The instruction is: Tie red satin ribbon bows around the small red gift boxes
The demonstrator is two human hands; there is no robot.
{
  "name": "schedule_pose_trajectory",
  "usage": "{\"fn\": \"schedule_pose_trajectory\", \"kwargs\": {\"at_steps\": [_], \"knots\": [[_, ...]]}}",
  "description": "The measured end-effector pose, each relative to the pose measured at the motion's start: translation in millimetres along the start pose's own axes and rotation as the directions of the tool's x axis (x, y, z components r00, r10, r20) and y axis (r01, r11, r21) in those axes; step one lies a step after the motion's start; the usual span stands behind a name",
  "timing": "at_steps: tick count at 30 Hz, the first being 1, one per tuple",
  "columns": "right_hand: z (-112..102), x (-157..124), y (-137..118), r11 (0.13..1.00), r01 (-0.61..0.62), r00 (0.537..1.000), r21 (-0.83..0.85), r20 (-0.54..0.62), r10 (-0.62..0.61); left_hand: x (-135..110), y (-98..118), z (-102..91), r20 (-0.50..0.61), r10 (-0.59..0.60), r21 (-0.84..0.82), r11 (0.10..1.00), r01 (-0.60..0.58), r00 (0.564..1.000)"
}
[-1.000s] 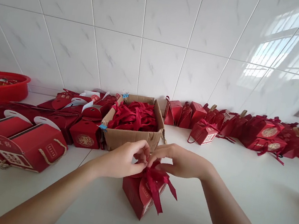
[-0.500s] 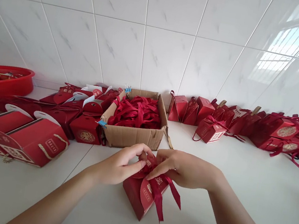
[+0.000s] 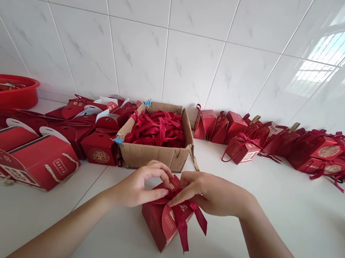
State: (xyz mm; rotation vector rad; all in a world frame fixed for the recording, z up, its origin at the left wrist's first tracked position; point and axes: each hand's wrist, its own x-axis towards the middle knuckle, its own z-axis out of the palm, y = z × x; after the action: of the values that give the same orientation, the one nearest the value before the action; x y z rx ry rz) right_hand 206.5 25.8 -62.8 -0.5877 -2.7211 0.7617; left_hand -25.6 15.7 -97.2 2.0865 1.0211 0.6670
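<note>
Left hand (image 3: 138, 186), right hand (image 3: 211, 194) pinch ribbon (image 3: 184, 228) on lettered box (image 3: 152, 218)

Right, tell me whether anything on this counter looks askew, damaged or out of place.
Nothing spilled. The cardboard box is worn, its left flap rolled and clipped with blue clips. Gift boxes beside it lie tipped over. The ribbon pinched by left hand and right hand hangs unevenly.
</note>
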Motion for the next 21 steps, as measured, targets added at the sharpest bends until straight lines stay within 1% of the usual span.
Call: {"fn": "schedule_pose_trajectory", "kwargs": {"at_steps": [4,9,11,13,15,16,18,21], "knots": [[-0.2,0.2,0.2,1.000,0.003,1.000,0.012,0.017,-0.003,0.4,-2.4,-0.4,0.057,-0.039,-0.123,0.991,0.046,0.998],[-0.5,0.7,1.2,1.000,-0.010,0.999,-0.025,0.036,0.011,8.3,0.3,-1.8,0.171,-0.046,-0.202,0.976,0.080,0.984],[-0.5,0.7,1.6,1.000,0.006,1.000,0.007,0.024,-0.006,12.9,3.6,-3.5,0.194,-0.048,-0.189,0.978,0.086,0.980],[-0.6,0.7,1.7,0.999,0.014,1.000,0.029,0.008,-0.014,16.5,6.6,-5.6,0.232,-0.049,-0.121,0.990,0.079,0.971],[-1.1,0.8,1.5,1.000,0.002,1.000,0.020,0.017,-0.003,17.9,7.7,-7.0,0.261,-0.048,-0.049,0.997,0.063,0.964],[-1.4,0.8,1.2,1.000,-0.010,1.000,0.012,0.029,0.009,17.8,7.2,-7.1,0.260,-0.041,-0.030,0.998,0.051,0.965],[-2.1,0.7,0.7,1.000,-0.029,0.998,0.000,0.053,0.028,15.9,4.5,-6.5,0.216,-0.023,-0.024,0.999,0.029,0.976],[-3.0,0.3,0.0,1.000,-0.018,0.998,0.020,0.054,0.017,11.2,-1.7,-5.4,0.157,-0.024,-0.050,0.998,0.032,0.987]]}}
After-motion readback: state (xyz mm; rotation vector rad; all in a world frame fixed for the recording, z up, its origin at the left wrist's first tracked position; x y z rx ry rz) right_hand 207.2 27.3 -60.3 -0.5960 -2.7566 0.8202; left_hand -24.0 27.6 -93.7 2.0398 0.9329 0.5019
